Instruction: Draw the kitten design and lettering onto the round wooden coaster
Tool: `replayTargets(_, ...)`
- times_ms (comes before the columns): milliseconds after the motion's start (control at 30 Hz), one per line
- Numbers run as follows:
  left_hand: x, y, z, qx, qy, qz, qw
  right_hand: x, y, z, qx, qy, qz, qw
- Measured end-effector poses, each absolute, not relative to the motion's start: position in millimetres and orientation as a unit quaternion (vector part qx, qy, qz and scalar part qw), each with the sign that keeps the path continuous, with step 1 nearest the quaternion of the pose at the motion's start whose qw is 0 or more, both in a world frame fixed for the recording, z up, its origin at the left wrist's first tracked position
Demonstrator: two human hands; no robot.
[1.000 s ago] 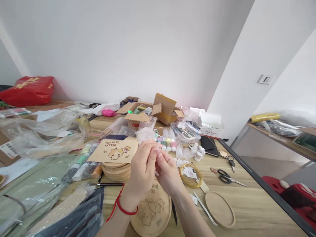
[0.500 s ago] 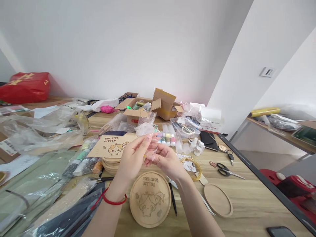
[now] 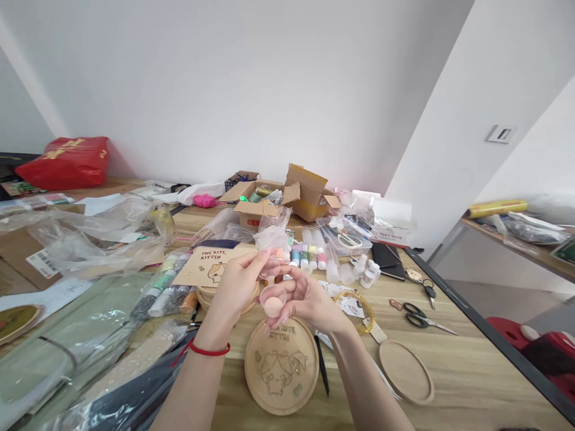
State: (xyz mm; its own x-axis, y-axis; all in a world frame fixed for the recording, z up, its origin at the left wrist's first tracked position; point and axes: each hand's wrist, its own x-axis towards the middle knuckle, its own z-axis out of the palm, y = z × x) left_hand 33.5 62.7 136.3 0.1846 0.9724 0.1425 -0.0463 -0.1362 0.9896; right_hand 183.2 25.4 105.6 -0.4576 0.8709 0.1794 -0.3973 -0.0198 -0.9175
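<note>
Both my hands are raised above a round engraved wooden disc on the table. My right hand holds a small clear plastic cup with its open mouth turned toward me. My left hand, a red string bracelet on its wrist, pinches a second small clear piece just above that cup; I cannot tell whether it is a lid or another cup. The two clear pieces are slightly apart.
A stack of wooden discs under a "Kite Kitten" card lies behind my hands. Small paint bottles, a gold wire coil, scissors, a plain wooden ring, a black pen, cardboard boxes and plastic bags crowd the table.
My hands were pressed together around the clear piece; now they have drawn apart, with one clear cup in the right hand turned toward me and another piece pinched in the left.
</note>
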Motion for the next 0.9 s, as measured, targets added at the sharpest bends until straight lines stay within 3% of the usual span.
replayTargets(200,34.1,66.9,126.8,0.563,0.356,0.441,0.601,183.6,22.4,109.2,-0.230,-0.525,0.655,0.493)
replayTargets(533,38.2,65.5,126.9,0.634,0.324,0.472,0.519,188.6,27.7,105.2,-0.262,-0.517,0.612,0.538)
replayTargets(900,33.0,59.9,129.5,0.683,0.208,0.330,0.617,201.8,36.7,100.8,-0.268,-0.523,0.558,0.585)
